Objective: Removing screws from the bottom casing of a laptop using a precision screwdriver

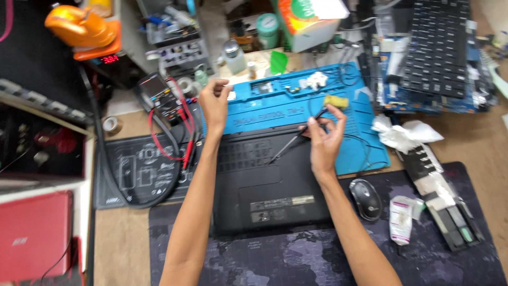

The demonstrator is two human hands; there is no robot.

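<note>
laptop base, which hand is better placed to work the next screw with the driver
Right. The right hand already holds the screwdriver, its tip down on the black laptop base. The left hand is closed at the base's far edge, off the tool.

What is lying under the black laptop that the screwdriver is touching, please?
The laptop lies on a dark desk mat, its far edge over the blue work mat. Whatever lies beneath it is hidden.

Matt black plastic laptop base

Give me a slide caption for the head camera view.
Right hand works a thin screwdriver on an upturned black laptop; left hand rests at its far edge.
</note>
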